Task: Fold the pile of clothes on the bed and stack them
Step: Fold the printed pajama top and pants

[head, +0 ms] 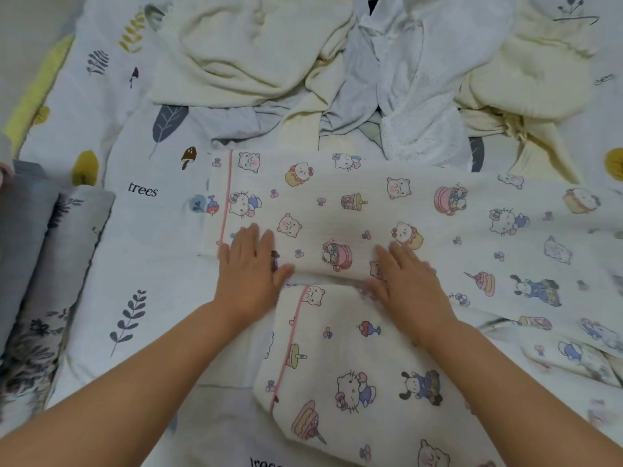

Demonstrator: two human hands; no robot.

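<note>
leaf-print bed (pixel 141 230), cartoon-print garment (pixel 337 214), pink piping

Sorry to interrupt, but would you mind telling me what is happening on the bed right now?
A person is folding laundry. Both hands lie flat on a cartoon-print garment with pink piping, spread across the leaf-print bedsheet: the left hand near its piped cuff, the right hand further along, fingers straight as if pressing a fold. A pile of unfolded clothes, cream and pale white pieces, waits beyond it. No finished stack is clearly visible yet.
</note>
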